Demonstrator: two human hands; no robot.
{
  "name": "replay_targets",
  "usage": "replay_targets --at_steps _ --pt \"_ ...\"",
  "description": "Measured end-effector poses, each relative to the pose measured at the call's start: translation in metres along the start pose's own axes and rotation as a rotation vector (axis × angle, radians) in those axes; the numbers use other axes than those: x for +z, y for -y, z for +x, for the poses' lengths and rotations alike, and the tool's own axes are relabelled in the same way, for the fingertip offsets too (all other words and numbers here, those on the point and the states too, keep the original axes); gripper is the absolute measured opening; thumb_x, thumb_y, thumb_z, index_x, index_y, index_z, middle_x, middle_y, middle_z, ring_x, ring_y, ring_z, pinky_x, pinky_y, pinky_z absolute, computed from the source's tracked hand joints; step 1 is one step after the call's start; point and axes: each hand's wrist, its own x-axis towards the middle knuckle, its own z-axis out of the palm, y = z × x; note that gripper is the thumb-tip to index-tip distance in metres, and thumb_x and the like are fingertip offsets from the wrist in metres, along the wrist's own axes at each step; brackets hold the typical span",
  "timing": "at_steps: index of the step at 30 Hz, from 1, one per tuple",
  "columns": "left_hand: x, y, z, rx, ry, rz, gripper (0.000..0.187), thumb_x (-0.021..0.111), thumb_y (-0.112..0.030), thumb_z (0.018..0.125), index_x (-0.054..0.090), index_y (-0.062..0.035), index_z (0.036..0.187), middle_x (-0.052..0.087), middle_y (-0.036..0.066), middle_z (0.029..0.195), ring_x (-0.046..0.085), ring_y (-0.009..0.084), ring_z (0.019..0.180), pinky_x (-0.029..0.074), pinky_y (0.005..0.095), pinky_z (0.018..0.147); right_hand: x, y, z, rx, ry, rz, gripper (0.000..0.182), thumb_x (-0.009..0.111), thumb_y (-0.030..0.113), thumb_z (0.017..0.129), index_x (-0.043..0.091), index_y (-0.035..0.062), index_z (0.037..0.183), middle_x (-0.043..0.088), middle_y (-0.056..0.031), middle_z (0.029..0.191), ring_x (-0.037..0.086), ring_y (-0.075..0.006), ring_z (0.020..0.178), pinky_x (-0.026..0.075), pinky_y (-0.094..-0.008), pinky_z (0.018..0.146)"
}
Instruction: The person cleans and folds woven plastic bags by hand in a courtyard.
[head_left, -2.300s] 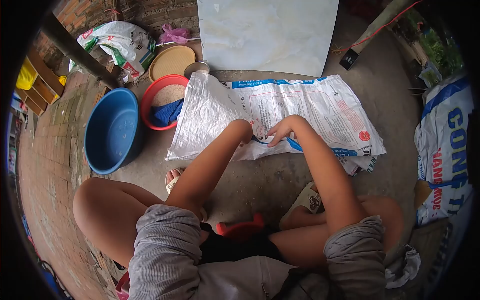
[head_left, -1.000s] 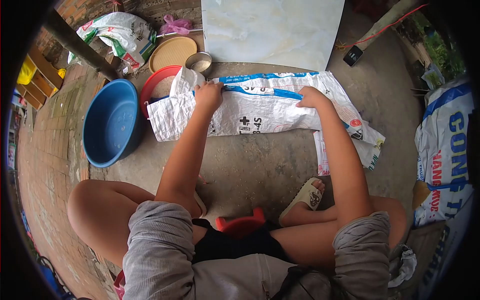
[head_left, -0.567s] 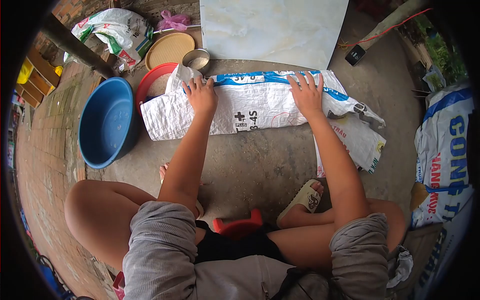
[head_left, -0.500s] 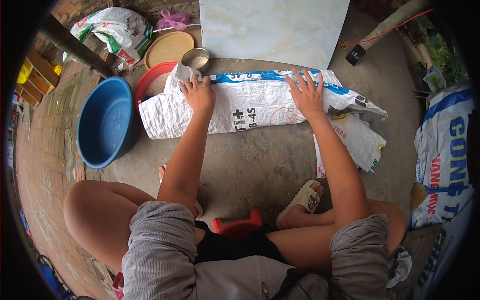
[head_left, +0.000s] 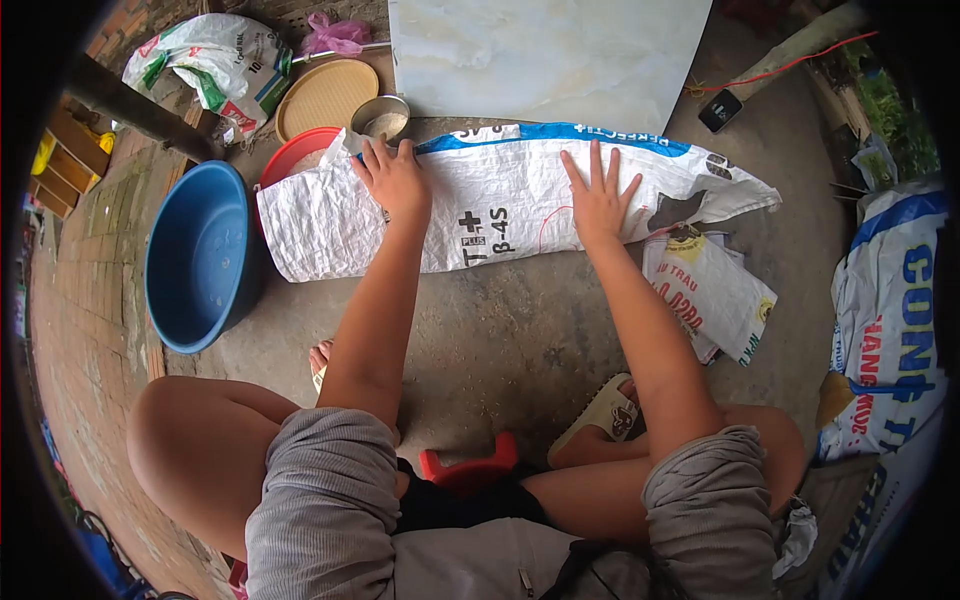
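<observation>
A white woven plastic sack (head_left: pixel 490 200) with a blue stripe and black print lies lengthwise on the concrete floor, its right end torn and ragged. My left hand (head_left: pixel 395 185) rests on its left part, fingers spread near the far edge. Flat on the right part lies my right hand (head_left: pixel 603 200), fingers stretched wide. Behind the sack's left end, partly covered by it, is a red basin (head_left: pixel 300 150) with pale contents. Several folded sack pieces (head_left: pixel 705 290) lie by the torn end.
A blue tub (head_left: pixel 200 255) stands at the left. Behind are a metal bowl (head_left: pixel 388 112) with grains, a tan round tray (head_left: pixel 328 100), and a pale marbled board (head_left: pixel 550 60). A large printed sack (head_left: pixel 890 320) stands at right. A red stool (head_left: pixel 470 465) is between my legs.
The sack lies flatter and wider, with more of its blue stripe and torn end showing. My right hand has spread its fingers further and sits slightly nearer to me.
</observation>
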Motion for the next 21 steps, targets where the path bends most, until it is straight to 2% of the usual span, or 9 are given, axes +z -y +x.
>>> replay_targets --at_steps 1,3,4,7,10,12,14,17,21 --pt "0.001 0.000 0.002 -0.033 0.015 0.001 0.015 0.057 -0.021 0.086 0.068 -0.0201 0.096 0.054 0.008 0.127 0.041 0.0322 0.130 0.017 0.0527 0.113 0.002 0.004 0.004 0.003 -0.001 -0.001 0.070 0.050 0.010 0.090 0.028 0.0484 0.144 0.015 -0.0005 0.158 0.015 -0.0310 0.144 0.009 -0.0719 0.106" --pt "0.004 0.001 0.002 -0.063 0.087 0.027 0.017 0.059 -0.022 0.086 0.067 -0.0204 0.101 0.050 0.009 0.135 0.038 0.0326 0.132 0.016 0.0522 0.114 0.007 0.014 0.007 0.118 0.057 0.092 0.056 0.051 0.031 0.094 0.029 0.0477 0.144 0.012 -0.0058 0.158 0.011 -0.0404 0.143 0.008 -0.0742 0.104" --pt "0.005 -0.002 0.001 -0.064 0.086 0.026 0.017 0.059 -0.022 0.086 0.067 -0.0204 0.101 0.050 0.009 0.135 0.038 0.0326 0.132 0.016 0.0522 0.114 0.012 0.017 0.010 0.117 0.056 0.091 0.056 0.051 0.031 0.094 0.029 0.0477 0.144 0.012 -0.0058 0.158 0.011 -0.0404 0.143 0.008 -0.0742 0.104" --pt "0.004 -0.030 -0.020 -0.023 0.038 -0.145 0.039 0.063 -0.026 0.084 0.057 -0.0172 0.122 0.037 0.016 0.147 0.029 0.0379 0.138 0.015 0.0549 0.114 0.035 0.030 0.015 0.102 0.111 0.107 0.055 0.048 0.045 0.093 0.027 0.0490 0.144 0.013 -0.0072 0.158 0.006 -0.0428 0.143 0.005 -0.0749 0.103" --pt "0.003 -0.063 -0.083 0.128 0.223 -0.211 0.057 0.064 -0.030 0.082 0.048 -0.0215 0.136 0.026 0.016 0.153 0.023 0.0386 0.141 0.013 0.0567 0.113 0.055 0.049 0.010 0.124 0.397 0.190 0.052 0.036 0.049 0.097 0.020 0.0465 0.147 0.007 -0.0079 0.159 0.003 -0.0440 0.143 0.003 -0.0741 0.104" --pt "0.020 -0.062 -0.132 0.167 0.338 -0.142 0.059 0.058 -0.036 0.086 0.042 -0.0248 0.142 0.024 0.015 0.154 0.021 0.0386 0.142 0.012 0.0573 0.114 0.077 0.062 0.003 0.117 0.619 0.268 0.061 0.031 0.054 0.096 0.010 0.0364 0.151 0.003 -0.0155 0.158 0.002 -0.0508 0.141 0.005 -0.0753 0.103" --pt "0.035 -0.059 -0.163 0.201 0.631 -0.140 0.062 0.045 -0.046 0.093 0.027 -0.0290 0.149 0.015 0.015 0.157 0.013 0.0403 0.143 0.008 0.0591 0.113 0.083 0.073 -0.010 0.095 0.589 0.249 0.066 0.032 0.055 0.095 0.009 0.0298 0.152 -0.002 -0.0206 0.157 -0.001 -0.0536 0.139 0.002 -0.0735 0.104" --pt "0.047 -0.057 -0.161 0.244 0.701 -0.092 0.063 0.037 -0.052 0.095 0.017 -0.0325 0.151 0.007 0.014 0.158 0.006 0.0402 0.144 0.005 0.0584 0.113 0.092 0.077 -0.014 0.098 0.532 0.262 0.070 0.033 0.057 0.095 0.010 0.0259 0.153 -0.005 -0.0250 0.156 -0.002 -0.0565 0.138 0.003 -0.0737 0.103" --pt "0.048 -0.056 -0.147 0.244 0.813 -0.134 0.063 0.037 -0.052 0.095 0.015 -0.0337 0.151 0.002 0.014 0.159 0.001 0.0403 0.145 0.004 0.0582 0.113 0.092 0.075 -0.018 0.095 0.544 0.282 0.071 0.034 0.057 0.094 0.010 0.0247 0.153 -0.004 -0.0253 0.156 -0.003 -0.0558 0.138 0.003 -0.0733 0.103"
